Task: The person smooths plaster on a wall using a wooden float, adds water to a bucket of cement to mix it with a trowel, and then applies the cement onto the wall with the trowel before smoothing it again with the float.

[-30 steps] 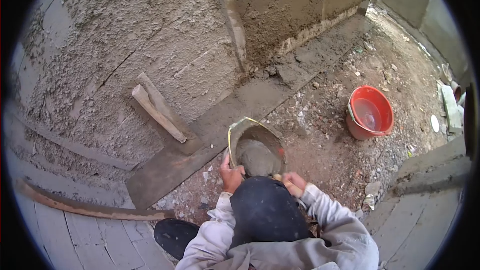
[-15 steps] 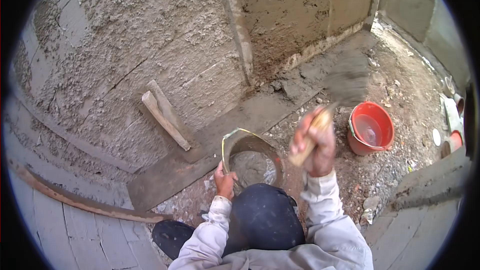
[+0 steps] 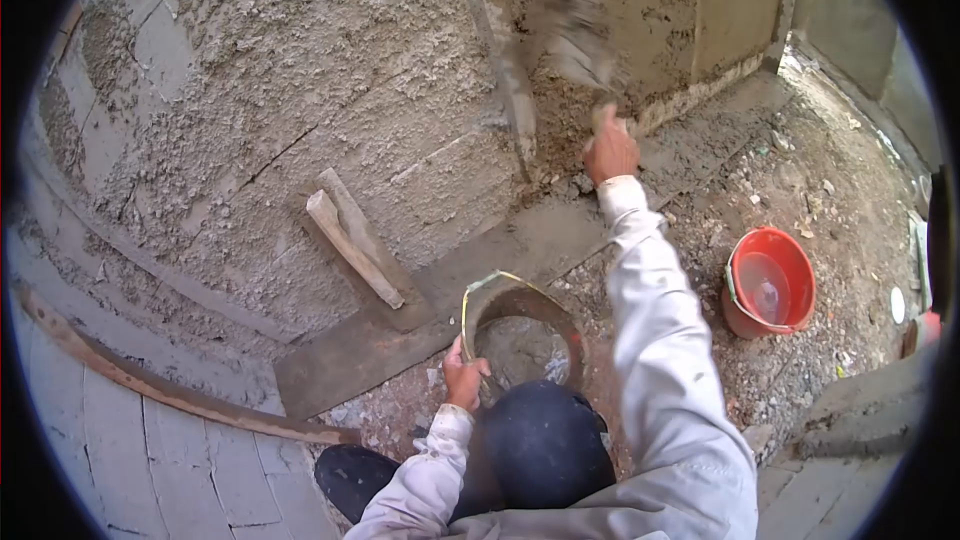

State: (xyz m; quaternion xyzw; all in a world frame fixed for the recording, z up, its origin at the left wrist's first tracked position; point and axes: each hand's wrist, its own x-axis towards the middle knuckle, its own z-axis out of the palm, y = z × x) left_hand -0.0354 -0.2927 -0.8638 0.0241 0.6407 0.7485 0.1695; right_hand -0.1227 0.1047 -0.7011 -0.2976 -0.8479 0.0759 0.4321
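My right hand (image 3: pixel 612 150) is stretched forward, closed round the handle of a trowel (image 3: pixel 585 58). The blade is smeared by motion in front of the wall corner, and whether it touches the wall I cannot tell. My left hand (image 3: pixel 464 380) grips the near left rim of a mortar bucket (image 3: pixel 578 340), whose wire handle (image 3: pixel 464 315) stands up beside my fingers. Wet grey mortar (image 3: pixel 520 350) lies inside that bucket. The wall panel (image 3: pixel 640 0) ahead carries wet, patchy mortar.
A red bucket (image 3: pixel 735 305) with cloudy water stands on the rubble ground to the right. A wooden float (image 3: pixel 355 248) leans against the rough left wall (image 3: pixel 330 70). A mortar-smeared board (image 3: pixel 320 375) lies along the wall's foot.
My right hand has swung the trowel forward and left, from above the ground near the red bucket to the wall. My left hand stays on the mortar bucket. The view has shifted slightly.
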